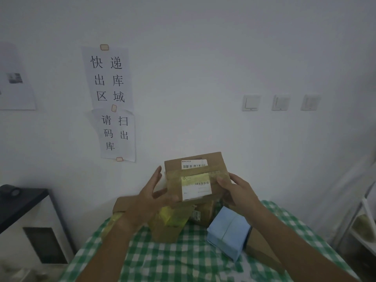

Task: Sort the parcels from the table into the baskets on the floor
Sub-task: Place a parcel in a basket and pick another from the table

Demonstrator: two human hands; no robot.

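I hold a brown cardboard parcel with two barcode labels and clear tape up above the table, its labelled face turned toward me. My left hand supports its left side and bottom edge with fingers spread. My right hand grips its right edge. Beneath it on the green checked table lie more cardboard parcels, one with yellow tape, and a light blue wrapped parcel. No baskets are in view.
A white wall with paper signs and three light switches stands behind the table. A white cabinet with a black top sits at the left. A white shelf rack is at the right.
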